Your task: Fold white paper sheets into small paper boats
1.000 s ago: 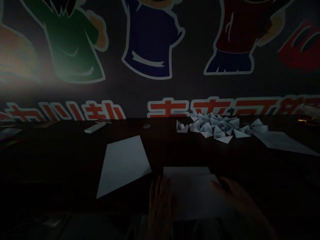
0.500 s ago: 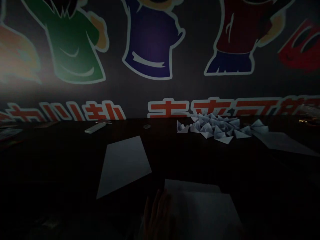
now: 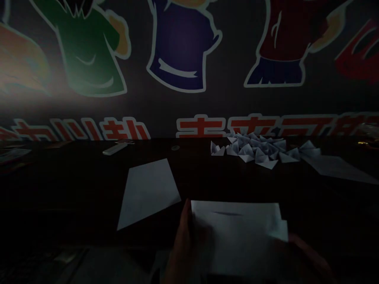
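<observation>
Now that the white paper sheet [image 3: 237, 236] rides higher in view, lifted off the table [image 3: 74, 189] and nearer the camera than half a second ago, it sits between both hands, its top edge flat and a short dark crease line [image 3: 227, 213] showing near that edge. A small flap [image 3: 280, 230] sticks out at its right side. The left hand [image 3: 183, 244] is at the sheet's left edge, its fingers [image 3: 186, 213] upright and close together, apparently gripping that edge. The right hand [image 3: 308, 256] lies in deep shadow at the lower right corner; whether its fingers pinch the paper or only support it, I cannot tell. The change leaves the sheet carried by the hands rather than lying flat. Ahead, a second paper sheet [image 3: 148, 193] lies flat and apart on the table, untouched by either hand. Farther off are a heap of folded paper boats [image 3: 254, 150] and a third paper sheet [image 3: 337, 168] just beside the heap's right end. A white remote control [image 3: 115, 148] and a small round disc [image 3: 175, 148] lie near the far edge.
</observation>
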`<state>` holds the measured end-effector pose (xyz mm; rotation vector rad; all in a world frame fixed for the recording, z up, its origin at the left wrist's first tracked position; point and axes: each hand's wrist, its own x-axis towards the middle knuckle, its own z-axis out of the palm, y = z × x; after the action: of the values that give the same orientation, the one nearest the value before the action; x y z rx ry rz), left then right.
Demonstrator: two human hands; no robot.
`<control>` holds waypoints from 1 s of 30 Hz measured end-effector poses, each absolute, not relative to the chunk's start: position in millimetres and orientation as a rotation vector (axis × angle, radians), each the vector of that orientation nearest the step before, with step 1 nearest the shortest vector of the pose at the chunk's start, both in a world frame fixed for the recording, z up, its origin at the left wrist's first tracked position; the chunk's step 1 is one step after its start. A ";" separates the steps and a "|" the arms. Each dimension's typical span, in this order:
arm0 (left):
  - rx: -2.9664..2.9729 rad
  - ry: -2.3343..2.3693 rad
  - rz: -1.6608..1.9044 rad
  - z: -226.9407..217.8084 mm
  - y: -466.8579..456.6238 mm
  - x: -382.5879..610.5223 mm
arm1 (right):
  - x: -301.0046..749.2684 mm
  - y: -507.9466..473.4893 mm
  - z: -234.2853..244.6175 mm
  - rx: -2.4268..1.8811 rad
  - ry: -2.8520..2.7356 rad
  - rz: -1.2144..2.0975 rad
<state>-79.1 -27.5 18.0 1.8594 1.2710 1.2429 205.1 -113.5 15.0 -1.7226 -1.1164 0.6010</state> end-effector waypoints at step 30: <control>1.695 1.025 1.498 60.4 113.3 -35.3 | 225.6 71.2 47.7 -1.451 -1.090 0.342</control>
<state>-35.3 113.3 60.4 1.6952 1.0248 1.4976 225.6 71.2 47.7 -1.4515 -1.0898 0.3423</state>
